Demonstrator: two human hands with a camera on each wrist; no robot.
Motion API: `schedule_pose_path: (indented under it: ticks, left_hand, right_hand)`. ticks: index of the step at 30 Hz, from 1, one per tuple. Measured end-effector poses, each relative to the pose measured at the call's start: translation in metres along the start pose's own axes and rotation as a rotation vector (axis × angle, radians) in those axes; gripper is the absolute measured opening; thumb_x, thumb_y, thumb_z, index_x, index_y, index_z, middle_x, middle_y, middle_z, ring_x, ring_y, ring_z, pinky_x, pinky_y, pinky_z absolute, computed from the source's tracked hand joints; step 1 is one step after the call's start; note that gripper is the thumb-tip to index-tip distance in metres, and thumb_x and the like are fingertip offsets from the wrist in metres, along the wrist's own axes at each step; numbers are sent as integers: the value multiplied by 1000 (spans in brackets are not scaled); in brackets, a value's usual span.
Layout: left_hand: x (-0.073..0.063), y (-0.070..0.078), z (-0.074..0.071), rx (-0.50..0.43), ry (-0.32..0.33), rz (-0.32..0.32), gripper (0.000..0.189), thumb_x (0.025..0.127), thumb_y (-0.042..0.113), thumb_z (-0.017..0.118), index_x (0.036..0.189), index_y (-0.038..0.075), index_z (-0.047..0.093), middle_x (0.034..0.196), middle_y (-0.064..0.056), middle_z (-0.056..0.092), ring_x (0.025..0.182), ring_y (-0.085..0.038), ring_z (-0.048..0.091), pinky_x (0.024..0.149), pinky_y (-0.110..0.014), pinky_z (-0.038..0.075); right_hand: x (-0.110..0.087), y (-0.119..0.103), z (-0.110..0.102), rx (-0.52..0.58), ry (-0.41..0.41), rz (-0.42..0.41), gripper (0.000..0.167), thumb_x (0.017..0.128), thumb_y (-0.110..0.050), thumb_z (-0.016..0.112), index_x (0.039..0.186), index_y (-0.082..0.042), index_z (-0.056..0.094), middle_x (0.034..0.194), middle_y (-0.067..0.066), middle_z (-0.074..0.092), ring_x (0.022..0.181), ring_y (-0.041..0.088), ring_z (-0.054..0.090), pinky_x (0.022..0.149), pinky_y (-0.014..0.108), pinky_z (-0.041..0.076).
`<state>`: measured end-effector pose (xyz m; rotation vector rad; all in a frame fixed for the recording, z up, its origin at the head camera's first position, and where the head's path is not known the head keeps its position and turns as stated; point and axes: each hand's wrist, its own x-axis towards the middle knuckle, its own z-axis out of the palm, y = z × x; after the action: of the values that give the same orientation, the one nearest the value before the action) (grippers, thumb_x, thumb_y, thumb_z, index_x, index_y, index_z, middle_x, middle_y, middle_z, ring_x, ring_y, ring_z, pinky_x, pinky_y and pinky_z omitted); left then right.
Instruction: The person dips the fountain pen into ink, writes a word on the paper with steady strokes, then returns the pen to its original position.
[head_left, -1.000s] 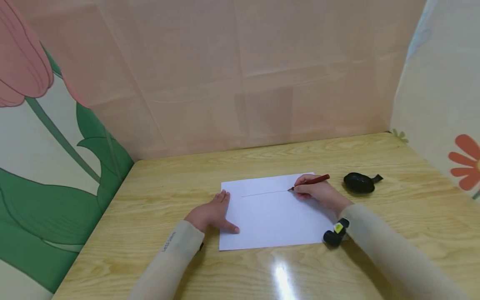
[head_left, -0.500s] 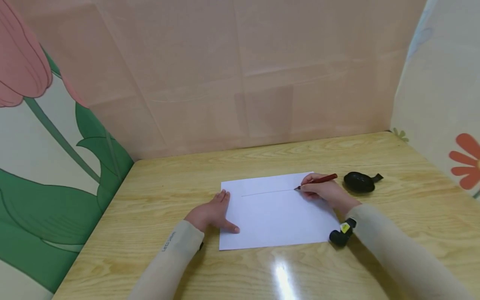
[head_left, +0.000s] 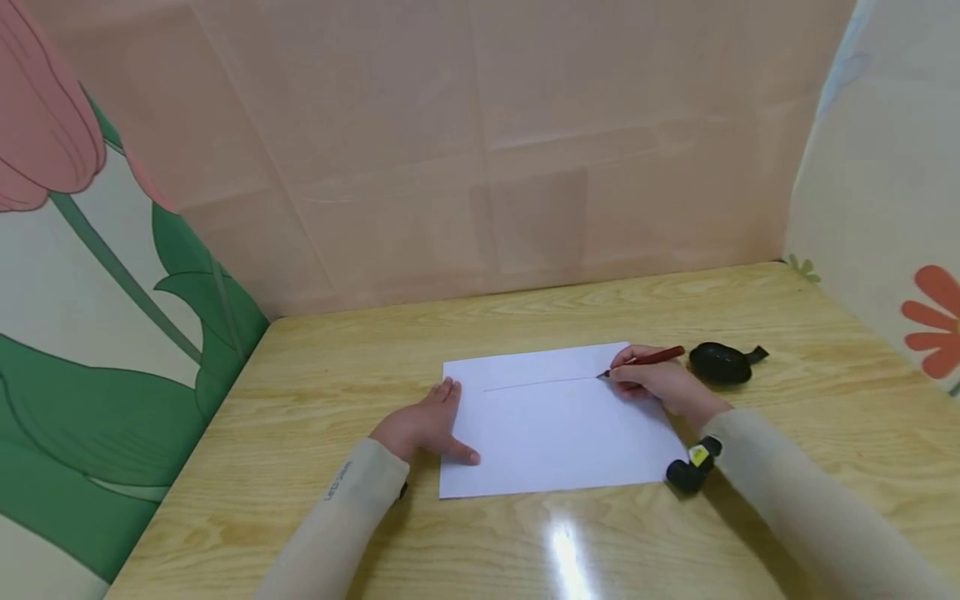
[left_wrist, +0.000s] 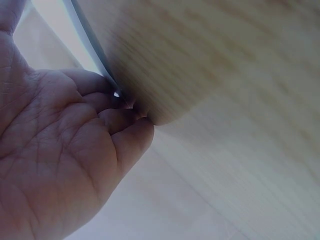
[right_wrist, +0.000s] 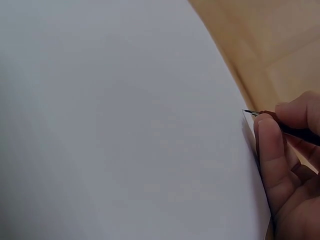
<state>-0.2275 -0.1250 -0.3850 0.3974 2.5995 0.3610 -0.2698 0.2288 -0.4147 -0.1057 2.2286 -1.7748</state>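
Pen [head_left: 657,357] pinched by right hand [head_left: 666,387] | tip set at right end of line [head_left: 540,384], far right on paper [head_left: 555,442] | paper laid on table [head_left: 352,350], left edge touched by left hand [head_left: 420,427], fingers loosely extended

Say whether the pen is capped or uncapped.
Uncapped: the pen shows a bare, pointed tip beyond the right hand, and a thin line on the paper ends at that tip.

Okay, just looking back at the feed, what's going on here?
A person's right hand holds a dark red pen, its tip at the right end of a thin line on a white sheet of paper. The left hand rests across the sheet's left edge. A black oval object lies on the wooden table to the right.
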Motion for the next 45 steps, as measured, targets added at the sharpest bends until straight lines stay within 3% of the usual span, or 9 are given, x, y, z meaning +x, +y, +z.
schedule_pose_path:
  ticks: [13, 18, 24, 34, 38, 45]
  left_hand:
    - [-3, 1, -2, -13, -4, -17, 116, 69, 51, 76, 148, 2, 8, 156, -12, 1, 143, -26, 2, 114, -40, 13]
    - [-4, 1, -1, -12, 0, -13, 115, 69, 51, 76, 148, 1, 9, 156, -13, 2, 143, -26, 3, 114, -40, 13]
    - [-3, 0, 1, -8, 2, -23, 116, 68, 53, 76, 148, 2, 9, 156, -12, 1, 143, -26, 3, 114, -40, 14]
    - [-3, 1, 1, 11, 8, -14, 116, 68, 53, 76, 148, 2, 10, 156, -12, 3, 143, -26, 4, 114, -40, 14]
    - [-2, 2, 1, 10, 8, -3, 116, 68, 53, 76, 148, 1, 9, 156, -13, 3, 143, -26, 4, 114, -40, 14]
    - [0, 3, 0, 24, 11, -24, 117, 67, 55, 75, 148, 2, 9, 156, -13, 3, 143, -26, 4, 114, -40, 15]
  right_hand:
    - [-5, -3, -12, -40, 38, 75, 12, 88, -12, 61, 94, -5, 55, 79, -2, 60, 71, 10, 56, 66, 23, 53]
    - [-5, 1, -12, -32, 35, 44, 12, 87, -13, 62, 93, -5, 55, 78, -2, 60, 69, 8, 57, 64, 23, 53]
    - [-10, -1, -9, 83, 58, 0, 7, 91, -18, 60, 89, -12, 58, 78, -3, 62, 69, 6, 58, 64, 21, 51]
    - [-9, -29, 33, -23, 79, -120, 22, 91, -17, 59, 98, 3, 54, 81, 7, 62, 68, 9, 61, 65, 24, 54]
    - [-6, -36, 51, -43, 89, -119, 22, 90, -15, 59, 98, 5, 55, 81, 9, 63, 65, 10, 61, 63, 25, 54]
    - [4, -42, 70, -76, 194, -67, 20, 88, -17, 62, 96, 1, 58, 78, 7, 63, 63, 12, 59, 61, 24, 53]
